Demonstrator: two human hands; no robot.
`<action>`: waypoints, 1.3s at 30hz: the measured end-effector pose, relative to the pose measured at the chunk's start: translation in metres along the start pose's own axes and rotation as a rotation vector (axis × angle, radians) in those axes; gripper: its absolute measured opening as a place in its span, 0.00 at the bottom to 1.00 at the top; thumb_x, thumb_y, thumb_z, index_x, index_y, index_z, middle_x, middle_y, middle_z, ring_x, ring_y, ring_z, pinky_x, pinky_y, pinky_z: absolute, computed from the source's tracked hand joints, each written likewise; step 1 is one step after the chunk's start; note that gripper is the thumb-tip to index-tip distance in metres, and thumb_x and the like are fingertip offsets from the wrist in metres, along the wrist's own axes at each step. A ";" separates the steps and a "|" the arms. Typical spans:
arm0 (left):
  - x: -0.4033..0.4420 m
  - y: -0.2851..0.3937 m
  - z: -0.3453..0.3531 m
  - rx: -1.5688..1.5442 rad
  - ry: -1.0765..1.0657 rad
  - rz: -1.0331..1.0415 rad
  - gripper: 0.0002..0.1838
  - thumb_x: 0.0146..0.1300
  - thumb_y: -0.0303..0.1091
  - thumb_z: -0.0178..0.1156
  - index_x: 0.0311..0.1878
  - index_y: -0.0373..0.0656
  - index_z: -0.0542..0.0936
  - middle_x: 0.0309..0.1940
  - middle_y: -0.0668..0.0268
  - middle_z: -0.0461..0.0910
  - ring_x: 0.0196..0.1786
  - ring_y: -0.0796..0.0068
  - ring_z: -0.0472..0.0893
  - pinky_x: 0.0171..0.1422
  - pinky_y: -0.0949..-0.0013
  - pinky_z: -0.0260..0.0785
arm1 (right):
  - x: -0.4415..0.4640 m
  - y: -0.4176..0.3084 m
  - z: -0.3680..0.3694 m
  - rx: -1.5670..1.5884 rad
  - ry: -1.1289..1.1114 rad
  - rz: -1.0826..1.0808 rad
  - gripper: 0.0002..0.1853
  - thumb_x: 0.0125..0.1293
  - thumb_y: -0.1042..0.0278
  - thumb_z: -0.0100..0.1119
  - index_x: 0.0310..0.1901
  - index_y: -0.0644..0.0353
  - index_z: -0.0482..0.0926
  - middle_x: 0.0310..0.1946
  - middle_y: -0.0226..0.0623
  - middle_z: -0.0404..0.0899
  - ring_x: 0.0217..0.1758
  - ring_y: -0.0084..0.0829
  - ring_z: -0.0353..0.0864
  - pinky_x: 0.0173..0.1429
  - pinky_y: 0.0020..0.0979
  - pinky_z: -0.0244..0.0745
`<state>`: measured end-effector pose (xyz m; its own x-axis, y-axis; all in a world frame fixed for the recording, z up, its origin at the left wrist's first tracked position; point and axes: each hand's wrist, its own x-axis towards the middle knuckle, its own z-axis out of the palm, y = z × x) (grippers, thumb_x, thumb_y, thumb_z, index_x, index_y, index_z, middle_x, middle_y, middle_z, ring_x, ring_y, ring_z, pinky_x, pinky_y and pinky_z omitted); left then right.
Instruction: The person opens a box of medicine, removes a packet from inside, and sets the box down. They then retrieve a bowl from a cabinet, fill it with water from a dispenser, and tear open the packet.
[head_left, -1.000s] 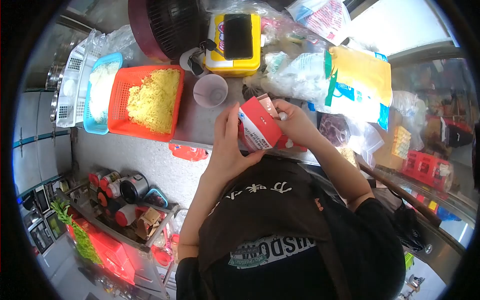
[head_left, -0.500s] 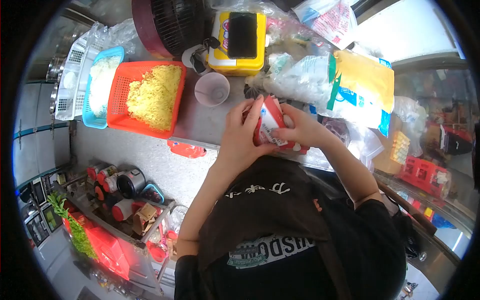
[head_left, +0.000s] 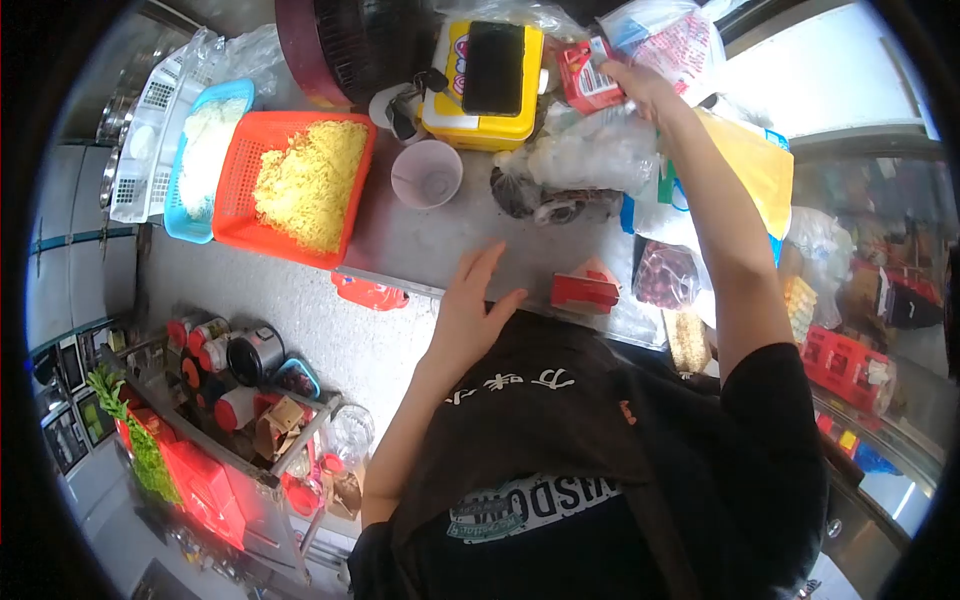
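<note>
My right hand [head_left: 645, 90] reaches to the back of the metal table, its fingers closed on the right edge of a red and white carton [head_left: 585, 72]. The carton is beside a yellow box [head_left: 435, 112] with a dark phone [head_left: 493, 70] lying on top. Near the table's front edge, my left hand [head_left: 474, 305] is open, fingers apart, with nothing in it. To its right lies a small folded red cardboard piece [head_left: 584, 292]. A clear bag of dark red round pieces [head_left: 667, 274] sits further right.
At left stand an orange basket of yellow noodle-like strands [head_left: 310, 185] and a blue basket of pale food [head_left: 208, 160]. A whitish cup [head_left: 427, 175] is near the middle. Plastic bags [head_left: 595, 155] crowd the back right. A cart [head_left: 270, 470] with jars stands at lower left.
My right hand has moved from the front to the back right with the red carton, out of my left hand. My left hand has opened. The red cardboard piece now shows on the table.
</note>
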<state>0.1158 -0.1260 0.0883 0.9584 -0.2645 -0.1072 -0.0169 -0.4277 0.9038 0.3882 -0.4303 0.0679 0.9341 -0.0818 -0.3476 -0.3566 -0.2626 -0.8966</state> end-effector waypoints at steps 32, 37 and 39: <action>0.020 -0.085 0.072 -0.204 -0.188 -0.341 0.10 0.62 0.31 0.62 0.44 0.38 0.80 0.30 0.64 0.80 0.37 0.73 0.79 0.46 0.71 0.71 | -0.232 0.027 0.000 -0.119 -0.014 -0.176 0.16 0.67 0.55 0.56 0.41 0.61 0.81 0.34 0.41 0.83 0.38 0.34 0.83 0.44 0.34 0.75; 0.007 -0.098 0.034 -0.419 0.022 -0.446 0.11 0.66 0.34 0.61 0.38 0.34 0.78 0.28 0.69 0.79 0.31 0.83 0.73 0.38 0.74 0.68 | -0.269 0.140 0.022 -0.671 -0.034 0.180 0.15 0.65 0.56 0.56 0.44 0.59 0.80 0.35 0.43 0.82 0.38 0.29 0.81 0.43 0.32 0.76; 0.001 -0.093 0.026 -0.552 0.086 -0.486 0.11 0.67 0.35 0.61 0.36 0.34 0.78 0.28 0.70 0.78 0.31 0.84 0.73 0.37 0.75 0.67 | -0.276 0.144 0.039 -0.626 0.047 0.203 0.18 0.64 0.57 0.58 0.47 0.62 0.78 0.39 0.46 0.81 0.43 0.36 0.81 0.44 0.40 0.77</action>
<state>0.1108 -0.1091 -0.0064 0.8405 -0.0771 -0.5363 0.5393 0.0238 0.8417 0.0786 -0.4081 0.0235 0.8544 -0.2265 -0.4677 -0.4609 -0.7459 -0.4807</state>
